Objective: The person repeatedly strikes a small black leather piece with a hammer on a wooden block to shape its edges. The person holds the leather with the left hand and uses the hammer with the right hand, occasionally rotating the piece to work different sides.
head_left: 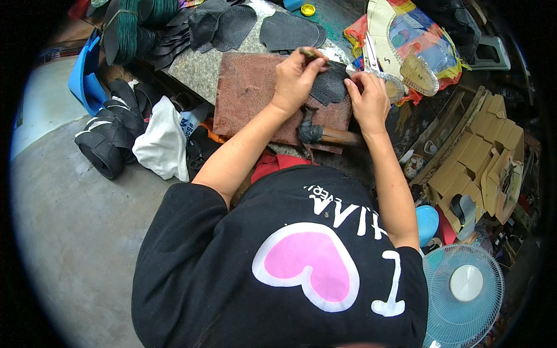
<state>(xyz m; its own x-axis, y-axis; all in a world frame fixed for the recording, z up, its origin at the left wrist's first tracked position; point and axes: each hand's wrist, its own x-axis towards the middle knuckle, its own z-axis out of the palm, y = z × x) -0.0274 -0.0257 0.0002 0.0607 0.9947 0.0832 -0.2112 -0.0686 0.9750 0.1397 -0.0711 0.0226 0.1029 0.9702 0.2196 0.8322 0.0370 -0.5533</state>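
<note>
A black textured leather piece lies over the far right part of a reddish-brown board. My left hand is closed at the leather's left edge, with a short, thin brownish stick-like thing between its fingers; its exact kind is unclear. At the right edge of the leather, the thumb and fingers of my right hand are pinched together on it. A hammer with a dark wrapped head and a wooden handle rests on the board nearer to me, below both hands.
Cut black leather pieces spread over the far tabletop. Scissors and pale shoe-shaped patterns sit right of the board. To the left are a white cloth and black rolled material. Cardboard and a fan stand right.
</note>
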